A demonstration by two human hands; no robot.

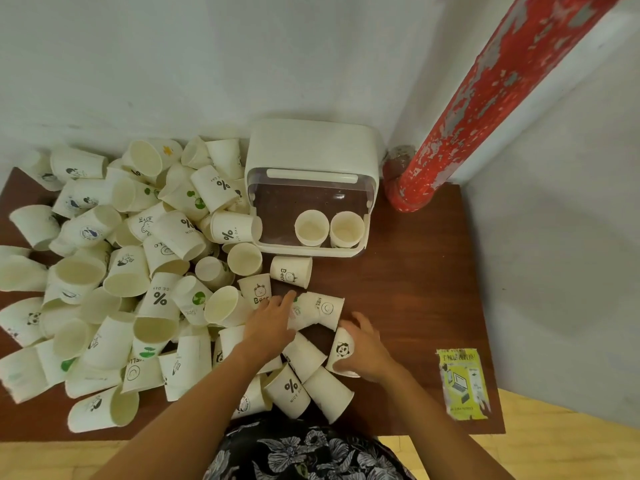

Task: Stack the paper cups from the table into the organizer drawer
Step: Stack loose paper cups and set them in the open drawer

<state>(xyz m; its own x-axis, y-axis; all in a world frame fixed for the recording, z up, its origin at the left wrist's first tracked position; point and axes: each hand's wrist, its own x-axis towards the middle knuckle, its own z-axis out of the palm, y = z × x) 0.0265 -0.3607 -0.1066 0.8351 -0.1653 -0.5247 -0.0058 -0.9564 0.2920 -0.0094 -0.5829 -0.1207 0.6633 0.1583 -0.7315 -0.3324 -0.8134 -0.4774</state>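
A heap of white printed paper cups (138,271) covers the left half of the brown table (415,271). The white organizer (311,150) stands at the back, its clear drawer (311,249) pulled out toward me. Two upright cups (311,227) (347,228) stand side by side in the drawer. My right hand (367,344) grips a panda-print cup (341,353) lying on its side. My left hand (270,323) rests with curled fingers on a lying cup (301,313), beside one with a smiley print (327,308).
A red peeling pipe (485,98) rises at the table's back right corner against the white wall. A yellow-green leaflet (464,382) lies near the right front edge. Bare tabletop shows to the right of the drawer. A floral garment (304,452) is at the bottom.
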